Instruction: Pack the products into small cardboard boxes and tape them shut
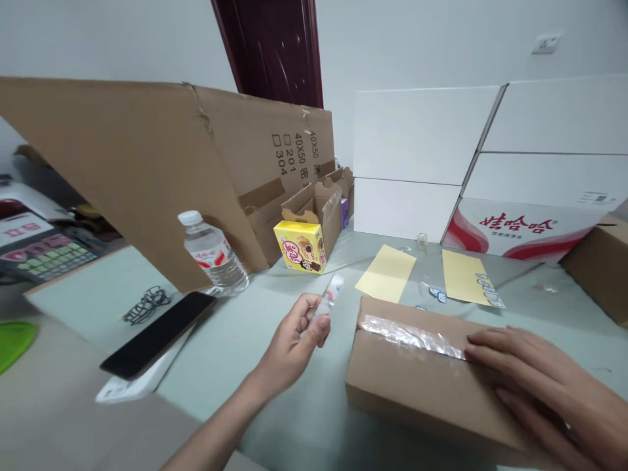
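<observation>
Right hand (544, 386) is spread on a taped cardboard box (422, 386), evidently to steady it; a clear item (326, 302) is pinched by the left hand (292, 337).

One head-worn camera, looking forward and down across the table (299, 418) from close above its near side. Left hand (289, 343) and right hand (540, 379) sit low in frame, near; the wall (417, 39) fills the top.
</observation>
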`<state>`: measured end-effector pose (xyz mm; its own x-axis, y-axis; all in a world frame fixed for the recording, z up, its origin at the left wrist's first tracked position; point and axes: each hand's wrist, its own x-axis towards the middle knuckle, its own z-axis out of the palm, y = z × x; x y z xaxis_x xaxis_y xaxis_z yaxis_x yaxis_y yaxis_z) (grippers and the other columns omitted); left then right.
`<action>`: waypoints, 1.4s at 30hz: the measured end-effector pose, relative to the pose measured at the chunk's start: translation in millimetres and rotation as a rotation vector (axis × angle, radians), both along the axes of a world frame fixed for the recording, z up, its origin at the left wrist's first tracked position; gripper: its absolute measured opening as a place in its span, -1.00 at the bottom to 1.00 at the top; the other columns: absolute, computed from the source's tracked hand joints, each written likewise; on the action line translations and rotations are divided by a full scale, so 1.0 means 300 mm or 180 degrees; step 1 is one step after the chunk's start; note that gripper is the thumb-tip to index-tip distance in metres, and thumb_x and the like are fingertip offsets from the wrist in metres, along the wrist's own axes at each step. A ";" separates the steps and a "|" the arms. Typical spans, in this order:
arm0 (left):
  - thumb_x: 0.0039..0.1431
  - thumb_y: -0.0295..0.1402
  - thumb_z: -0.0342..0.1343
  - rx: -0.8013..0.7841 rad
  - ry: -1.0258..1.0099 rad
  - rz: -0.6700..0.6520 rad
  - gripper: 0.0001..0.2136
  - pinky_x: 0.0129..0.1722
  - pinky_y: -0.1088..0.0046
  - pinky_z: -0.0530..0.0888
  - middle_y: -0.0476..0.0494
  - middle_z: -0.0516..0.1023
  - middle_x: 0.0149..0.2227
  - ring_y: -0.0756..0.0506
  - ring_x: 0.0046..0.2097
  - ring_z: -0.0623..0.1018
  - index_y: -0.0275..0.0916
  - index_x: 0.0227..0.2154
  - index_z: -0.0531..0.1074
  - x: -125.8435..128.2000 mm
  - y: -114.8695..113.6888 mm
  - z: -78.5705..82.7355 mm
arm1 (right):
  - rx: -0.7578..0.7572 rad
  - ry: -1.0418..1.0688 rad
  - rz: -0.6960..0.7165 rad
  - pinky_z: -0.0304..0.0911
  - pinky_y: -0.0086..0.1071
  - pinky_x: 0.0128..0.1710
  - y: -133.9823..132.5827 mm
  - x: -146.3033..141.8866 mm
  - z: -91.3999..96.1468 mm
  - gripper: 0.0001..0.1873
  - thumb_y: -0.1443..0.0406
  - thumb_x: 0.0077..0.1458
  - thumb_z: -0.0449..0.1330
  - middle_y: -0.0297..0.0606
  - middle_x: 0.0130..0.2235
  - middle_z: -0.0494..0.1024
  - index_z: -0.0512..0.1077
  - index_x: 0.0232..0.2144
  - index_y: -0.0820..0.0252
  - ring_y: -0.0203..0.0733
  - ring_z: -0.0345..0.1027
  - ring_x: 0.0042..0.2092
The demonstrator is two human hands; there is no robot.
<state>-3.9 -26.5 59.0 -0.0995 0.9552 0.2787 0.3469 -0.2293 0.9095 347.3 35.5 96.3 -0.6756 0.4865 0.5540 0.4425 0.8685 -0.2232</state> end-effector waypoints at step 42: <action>0.27 -0.52 -0.05 0.1192 0.1553 -0.1459 -0.59 0.01 0.31 0.49 -0.25 0.54 0.01 -0.18 0.00 0.54 -0.12 0.16 0.26 0.383 0.047 0.183 | 0.1073 0.0852 -0.0211 0.41 -0.38 -0.31 -0.022 -0.130 0.120 -0.79 0.53 0.17 0.08 -0.23 -0.28 0.51 0.35 -0.33 0.13 -0.24 0.44 -0.26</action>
